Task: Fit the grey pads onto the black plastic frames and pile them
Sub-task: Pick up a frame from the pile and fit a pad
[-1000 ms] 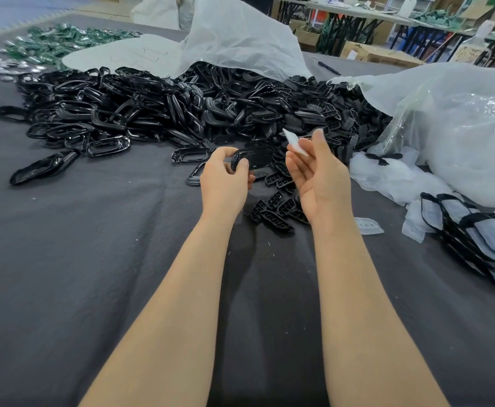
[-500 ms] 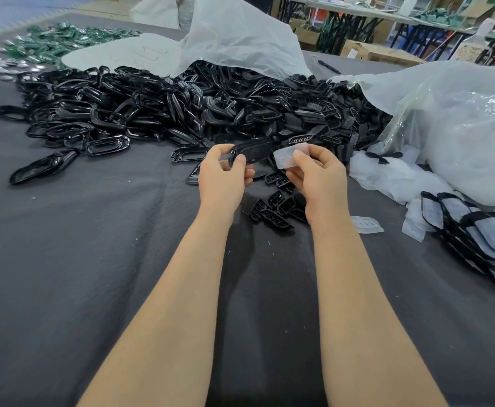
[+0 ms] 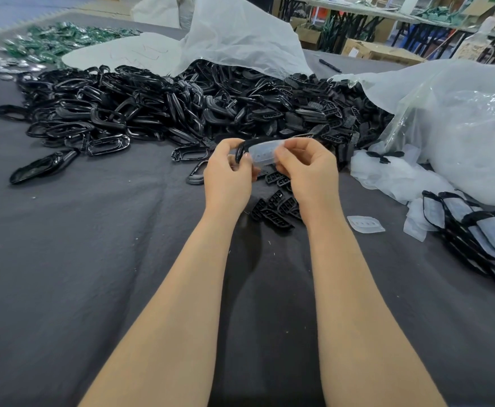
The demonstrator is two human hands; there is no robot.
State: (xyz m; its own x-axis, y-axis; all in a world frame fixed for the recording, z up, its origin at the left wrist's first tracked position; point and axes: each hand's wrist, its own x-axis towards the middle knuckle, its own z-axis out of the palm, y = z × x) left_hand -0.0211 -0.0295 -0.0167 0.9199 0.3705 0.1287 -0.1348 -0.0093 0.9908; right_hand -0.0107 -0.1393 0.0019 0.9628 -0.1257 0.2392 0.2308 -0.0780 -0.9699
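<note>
Left grip (image 3: 228, 177) pinching black frame (image 3: 240, 149), right grip (image 3: 310, 174) pinching grey pad (image 3: 262, 155), grey-clothed table (image 3: 93, 259), workshop benches (image 3: 387, 13) behind

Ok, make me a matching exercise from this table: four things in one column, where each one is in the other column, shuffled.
1 held pad
2 loose pad
3 finished pile
4 green parts

A far back left
B held against the black frame by left hand and right hand
C at the right edge
D lying alone on the grey cloth

Pairs: 1-B, 2-D, 3-C, 4-A
</note>
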